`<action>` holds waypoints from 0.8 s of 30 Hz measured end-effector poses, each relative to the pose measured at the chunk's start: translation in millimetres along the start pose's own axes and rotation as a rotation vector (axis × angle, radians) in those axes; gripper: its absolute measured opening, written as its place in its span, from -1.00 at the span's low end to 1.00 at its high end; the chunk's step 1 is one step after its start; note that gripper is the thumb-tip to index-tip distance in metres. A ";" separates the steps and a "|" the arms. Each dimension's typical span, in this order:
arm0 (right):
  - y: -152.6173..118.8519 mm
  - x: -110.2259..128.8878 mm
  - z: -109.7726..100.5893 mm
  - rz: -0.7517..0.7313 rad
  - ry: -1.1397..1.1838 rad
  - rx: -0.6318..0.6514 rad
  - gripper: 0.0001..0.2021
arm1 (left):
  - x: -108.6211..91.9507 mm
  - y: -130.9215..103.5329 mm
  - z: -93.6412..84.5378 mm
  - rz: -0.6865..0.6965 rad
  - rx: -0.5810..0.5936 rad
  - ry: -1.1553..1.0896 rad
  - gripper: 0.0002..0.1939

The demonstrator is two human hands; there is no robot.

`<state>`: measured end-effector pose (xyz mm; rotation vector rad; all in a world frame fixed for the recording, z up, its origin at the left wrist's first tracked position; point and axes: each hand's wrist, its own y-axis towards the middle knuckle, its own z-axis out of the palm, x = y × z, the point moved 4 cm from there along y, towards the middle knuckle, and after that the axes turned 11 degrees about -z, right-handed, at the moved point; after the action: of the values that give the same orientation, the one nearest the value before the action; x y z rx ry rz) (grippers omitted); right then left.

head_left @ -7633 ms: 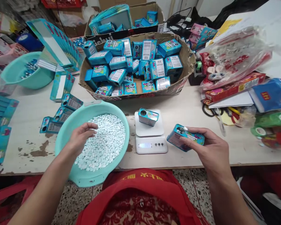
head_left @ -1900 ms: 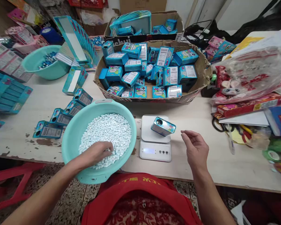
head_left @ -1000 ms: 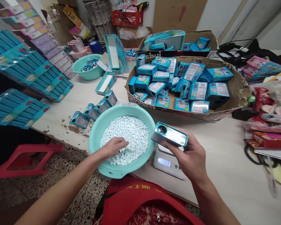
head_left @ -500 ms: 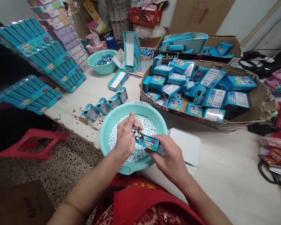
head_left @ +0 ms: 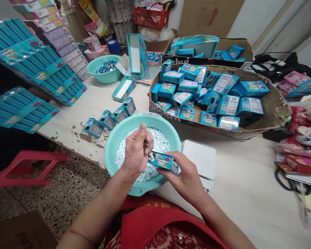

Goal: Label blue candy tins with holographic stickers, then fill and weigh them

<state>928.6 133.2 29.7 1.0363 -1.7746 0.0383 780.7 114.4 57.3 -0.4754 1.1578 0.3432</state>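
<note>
My right hand (head_left: 188,171) grips a small blue candy box (head_left: 163,161) from its right end and holds it tilted above the turquoise basin (head_left: 109,152). The box's open end faces my left hand (head_left: 138,148). My left hand is curled closed with the thumb raised, beside that opening. A few small white candies (head_left: 151,156) show between its fingers and the box mouth; how many more lie in the palm is hidden. Many loose white candies (head_left: 158,137) fill the basin below both hands.
Several blue boxes (head_left: 93,128) stand in a row left of the basin. A torn carton (head_left: 272,114) of blue boxes lies behind, and a white scale (head_left: 199,159) sits at right. Blue trays (head_left: 41,74) are stacked at left, near a pink stool (head_left: 59,156).
My left fingers have curled tighter over the box mouth, and fewer candies show in that hand. The view has swung slightly right. My right hand still holds the box.
</note>
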 end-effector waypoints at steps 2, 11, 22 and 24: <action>-12.0 -5.1 -13.5 0.094 0.073 -0.060 -0.74 | -2.6 5.2 -10.7 0.013 -0.028 0.062 -0.51; -79.9 -75.9 -82.4 0.408 -0.043 -0.521 -0.64 | 52.3 14.4 -43.3 0.047 0.251 1.328 -0.56; -99.2 -106.8 -102.1 0.389 0.024 -0.705 -0.52 | 67.9 8.3 -29.3 0.062 0.375 1.487 -0.52; -113.3 -110.3 -113.9 0.451 0.006 -0.842 -0.60 | 69.9 6.6 -28.5 0.047 0.386 1.488 -0.51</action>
<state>1098.5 184.2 -51.0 0.0306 -1.7271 -0.3934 780.7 106.2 -18.1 -0.3169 2.6098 -0.3032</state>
